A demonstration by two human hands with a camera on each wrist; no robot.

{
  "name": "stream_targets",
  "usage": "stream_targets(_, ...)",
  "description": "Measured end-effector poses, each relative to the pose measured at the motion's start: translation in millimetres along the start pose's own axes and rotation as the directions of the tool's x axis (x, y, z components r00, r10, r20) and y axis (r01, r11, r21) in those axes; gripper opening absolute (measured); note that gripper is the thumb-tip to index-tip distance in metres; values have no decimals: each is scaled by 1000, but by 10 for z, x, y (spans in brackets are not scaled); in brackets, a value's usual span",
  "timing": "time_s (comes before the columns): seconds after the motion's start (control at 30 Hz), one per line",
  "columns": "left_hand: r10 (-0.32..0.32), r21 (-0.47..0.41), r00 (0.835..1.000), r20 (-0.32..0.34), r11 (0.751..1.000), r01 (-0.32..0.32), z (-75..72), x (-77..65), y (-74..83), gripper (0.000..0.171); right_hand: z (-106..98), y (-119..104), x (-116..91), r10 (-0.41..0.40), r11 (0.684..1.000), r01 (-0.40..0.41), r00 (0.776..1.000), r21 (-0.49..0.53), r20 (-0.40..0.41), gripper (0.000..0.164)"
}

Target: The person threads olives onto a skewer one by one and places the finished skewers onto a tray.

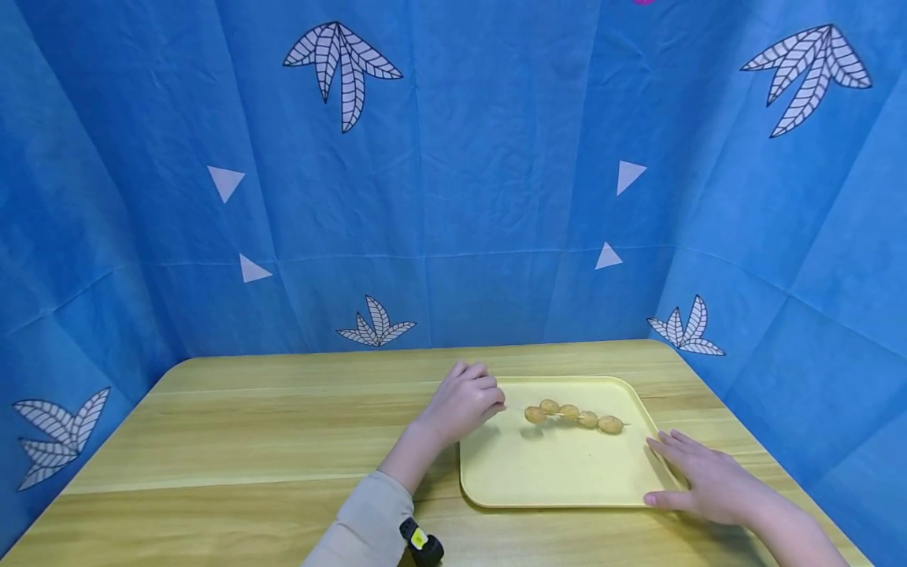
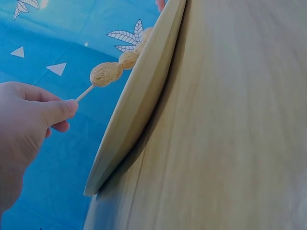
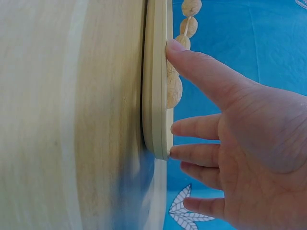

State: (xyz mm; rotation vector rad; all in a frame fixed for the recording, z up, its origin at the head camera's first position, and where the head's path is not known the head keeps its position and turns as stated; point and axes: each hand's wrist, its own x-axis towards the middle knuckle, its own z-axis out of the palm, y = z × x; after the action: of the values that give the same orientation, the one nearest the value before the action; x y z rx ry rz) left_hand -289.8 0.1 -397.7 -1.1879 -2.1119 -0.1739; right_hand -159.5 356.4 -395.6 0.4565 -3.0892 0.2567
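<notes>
My left hand (image 1: pixel 464 402) pinches the bare end of a thin wooden skewer (image 2: pixel 85 93) between thumb and fingers. Several brown, rough-skinned balls (image 1: pixel 587 419) are threaded along it. The skewer runs to the right over a pale yellow rectangular tray (image 1: pixel 553 476), its left end raised, with a shadow below. At the tray's right edge, my right hand (image 1: pixel 712 480) has its fingers spread and touches the rim. In the right wrist view, the thumb and fingertips of the right hand (image 3: pixel 259 139) lie along the tray's rim, and nothing is gripped in it.
The tray stands on the right part of a wood-grain table (image 1: pixel 248 441). Behind and beside the table hangs a blue curtain (image 1: pixel 489 173) with white leaf and triangle prints. A black strap (image 1: pixel 423 545) with a yellow label sits at the left sleeve.
</notes>
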Motion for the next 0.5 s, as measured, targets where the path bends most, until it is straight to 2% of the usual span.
stream_targets(0.27, -31, -5, 996, 83, 1000, 31, 23, -43, -7, 5, 13, 4, 2, 3, 1000, -3, 1000, -1, -9, 83)
stream_targets(0.5, -61, -22, 981, 187, 998, 66, 20, -62, -8, 6, 8, 13, 11, 10, 1000, -10, 1000, 3, 9, 83)
